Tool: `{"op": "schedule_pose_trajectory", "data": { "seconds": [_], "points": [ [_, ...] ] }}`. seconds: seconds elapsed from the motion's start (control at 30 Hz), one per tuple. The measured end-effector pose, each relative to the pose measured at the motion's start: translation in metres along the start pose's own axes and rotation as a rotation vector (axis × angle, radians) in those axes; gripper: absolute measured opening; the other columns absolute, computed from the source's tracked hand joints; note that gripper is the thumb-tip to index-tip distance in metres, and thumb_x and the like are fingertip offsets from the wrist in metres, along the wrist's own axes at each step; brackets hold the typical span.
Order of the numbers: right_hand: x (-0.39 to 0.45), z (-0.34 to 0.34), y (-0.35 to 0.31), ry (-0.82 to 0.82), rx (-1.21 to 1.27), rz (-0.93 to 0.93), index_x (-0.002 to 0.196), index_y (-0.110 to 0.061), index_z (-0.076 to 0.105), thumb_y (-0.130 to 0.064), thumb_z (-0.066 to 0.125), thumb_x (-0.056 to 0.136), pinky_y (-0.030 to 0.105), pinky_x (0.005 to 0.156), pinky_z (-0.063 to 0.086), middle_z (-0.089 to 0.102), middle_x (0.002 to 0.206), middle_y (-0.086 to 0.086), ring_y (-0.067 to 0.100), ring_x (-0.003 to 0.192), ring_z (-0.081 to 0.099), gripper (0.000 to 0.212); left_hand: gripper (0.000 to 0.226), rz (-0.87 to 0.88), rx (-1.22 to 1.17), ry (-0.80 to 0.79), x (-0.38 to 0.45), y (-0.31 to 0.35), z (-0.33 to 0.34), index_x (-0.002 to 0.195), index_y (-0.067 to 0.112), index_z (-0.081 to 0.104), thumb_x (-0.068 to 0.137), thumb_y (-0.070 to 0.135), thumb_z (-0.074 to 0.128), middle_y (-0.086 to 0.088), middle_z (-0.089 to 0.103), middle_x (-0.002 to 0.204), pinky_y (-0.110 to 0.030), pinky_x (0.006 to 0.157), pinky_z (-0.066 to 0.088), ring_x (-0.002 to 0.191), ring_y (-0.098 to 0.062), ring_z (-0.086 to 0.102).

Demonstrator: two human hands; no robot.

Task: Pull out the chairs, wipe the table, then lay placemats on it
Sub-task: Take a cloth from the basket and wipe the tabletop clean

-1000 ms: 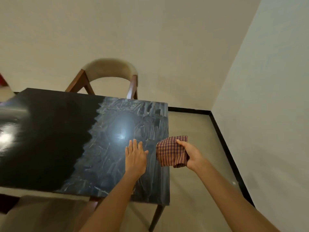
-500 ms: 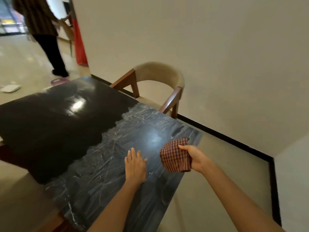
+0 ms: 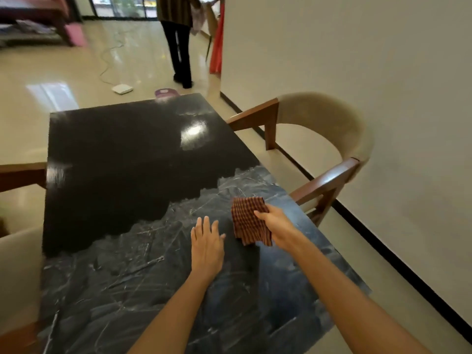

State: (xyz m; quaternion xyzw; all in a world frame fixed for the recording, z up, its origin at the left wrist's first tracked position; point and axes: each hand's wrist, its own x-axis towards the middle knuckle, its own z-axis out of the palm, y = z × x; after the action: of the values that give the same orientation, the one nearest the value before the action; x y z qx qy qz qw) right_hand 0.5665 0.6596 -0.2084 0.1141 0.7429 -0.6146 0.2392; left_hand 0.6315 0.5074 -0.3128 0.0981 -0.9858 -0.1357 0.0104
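Right fingers (image 3: 260, 215) grip cloth (image 3: 249, 222) near table (image 3: 122, 154) edge | left fingers (image 3: 204, 226) flat | chair (image 3: 329, 129) apart

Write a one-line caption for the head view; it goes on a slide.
Right hand holds a checked cloth over the dark table; left hand rests flat.

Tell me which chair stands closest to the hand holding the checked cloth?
The beige-backed chair at the table's right side, by the wall. The right hand holds the cloth near its wooden armrest; the other chair stands across the table.
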Motion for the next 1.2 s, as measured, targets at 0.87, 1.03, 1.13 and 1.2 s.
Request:
{"op": "schedule_pose_trajectory", "data": {
  "seconds": [0.87, 1.03, 1.13, 1.2],
  "points": [
    [0.176, 0.053, 0.024, -0.15, -1.335, -0.796, 0.152, -0.034, 0.016, -0.057, 0.028, 0.096, 0.065, 0.111, -0.008, 0.006, 0.161, -0.003, 0.036, 0.145, -0.011, 0.061, 0.044, -0.265, 0.149, 0.344, 0.046, 0.009, 0.038, 0.124, 0.014, 0.059, 0.095, 0.037, 0.036, -0.009, 0.055, 0.128, -0.044, 0.098, 0.042, 0.119, -0.026, 0.049],
    [0.187, 0.057, 0.021, -0.144, -1.392, -0.856, 0.15, -0.038, 0.02, -0.055, 0.022, 0.099, 0.071, 0.107, -0.005, 0.011, 0.161, -0.005, 0.041, 0.145, -0.007, 0.054, 0.042, -0.273, 0.153, 0.363, 0.046, 0.009, 0.04, 0.124, 0.014, 0.06, 0.095, 0.035, 0.037, -0.009, 0.055, 0.128, -0.043, 0.099, 0.042, 0.12, -0.026, 0.049],
    [0.191, 0.052, 0.02, -0.145, -1.401, -0.846, 0.149, -0.041, 0.021, -0.053, 0.023, 0.099, 0.072, 0.107, -0.004, 0.013, 0.16, -0.007, 0.041, 0.145, -0.005, 0.051, 0.042, -0.273, 0.149, 0.351, 0.045, 0.009, 0.04, 0.125, 0.014, 0.059, 0.095, 0.035, 0.038, -0.008, 0.054, 0.13, -0.043, 0.1, 0.041, 0.121, -0.026, 0.048],
    [0.2, 0.046, 0.014, -0.097, -1.389, -0.769, 0.149, -0.043, 0.019, -0.054, 0.023, 0.099, 0.073, 0.105, -0.006, 0.011, 0.16, -0.007, 0.041, 0.145, -0.007, 0.051, 0.042, -0.274, 0.136, 0.341, 0.043, 0.008, 0.041, 0.126, 0.014, 0.058, 0.096, 0.035, 0.037, -0.008, 0.053, 0.131, -0.043, 0.101, 0.04, 0.122, -0.026, 0.046]
  ]
}}
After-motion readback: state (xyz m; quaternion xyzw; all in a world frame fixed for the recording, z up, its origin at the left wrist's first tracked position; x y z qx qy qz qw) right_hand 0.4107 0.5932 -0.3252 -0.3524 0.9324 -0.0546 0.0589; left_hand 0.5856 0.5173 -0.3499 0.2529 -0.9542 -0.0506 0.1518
